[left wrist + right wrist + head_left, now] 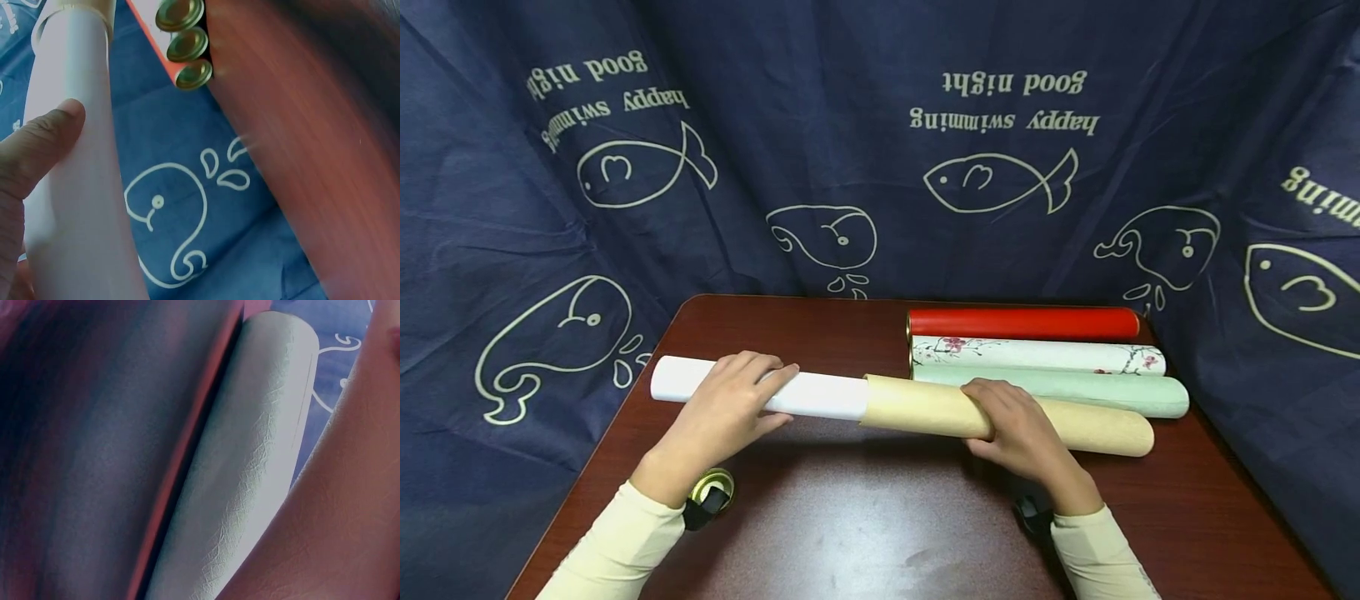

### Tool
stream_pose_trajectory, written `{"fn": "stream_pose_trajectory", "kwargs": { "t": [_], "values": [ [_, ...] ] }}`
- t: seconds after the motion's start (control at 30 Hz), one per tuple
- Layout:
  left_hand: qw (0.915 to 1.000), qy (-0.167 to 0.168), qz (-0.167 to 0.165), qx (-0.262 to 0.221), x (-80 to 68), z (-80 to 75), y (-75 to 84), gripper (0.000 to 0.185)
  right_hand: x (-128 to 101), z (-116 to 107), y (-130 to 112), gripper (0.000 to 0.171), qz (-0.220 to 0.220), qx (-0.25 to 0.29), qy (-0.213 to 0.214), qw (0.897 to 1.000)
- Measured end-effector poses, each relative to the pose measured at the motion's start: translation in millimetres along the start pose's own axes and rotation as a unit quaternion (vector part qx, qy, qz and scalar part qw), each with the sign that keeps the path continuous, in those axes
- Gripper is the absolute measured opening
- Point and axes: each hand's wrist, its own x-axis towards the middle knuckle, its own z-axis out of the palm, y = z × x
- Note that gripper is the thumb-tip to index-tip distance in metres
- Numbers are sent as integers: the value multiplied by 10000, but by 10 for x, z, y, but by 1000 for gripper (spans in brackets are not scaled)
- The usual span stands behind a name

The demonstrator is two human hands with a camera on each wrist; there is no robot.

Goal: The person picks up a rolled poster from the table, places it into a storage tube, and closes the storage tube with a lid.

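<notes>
A roll of white paper [827, 395] lies partly inside a tan paper tube [925, 406], its right end hidden within the tube's opening. My left hand [733, 396] grips the white roll near its outer end, with the thumb [62, 122] along its side in the left wrist view. The tan tube is held in my right hand [1018, 425], whose fingers wrap over its middle. Both roll and tube are nearly level, tilting slightly down to the right. A round gold lid [724, 478] is on the table beside my left wrist, partly hidden by a black strap.
Behind the tan tube lie a pale green tube [1120, 392], a white tube with pink blossoms [1045, 354] and a red tube [1022, 322], side by side. A dark blue curtain [880, 150] hangs at the back and sides of the brown table [775, 325].
</notes>
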Motion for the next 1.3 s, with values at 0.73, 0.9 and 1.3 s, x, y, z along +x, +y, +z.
{"fn": "stream_pose_trajectory", "kwargs": {
  "t": [0.73,0.9,1.3],
  "values": [
    [9996,-69,257,-35,370,342,443,64,12,23,-35,69,-55,-32,-45,10000],
    [9995,-3,312,-52,414,384,489,62,13,24,-34,69,-65,-39,-37,10000],
    [9994,-272,224,21,324,224,358,66,-2,20,-22,69,20,-96,-76,9999]
  ]
}}
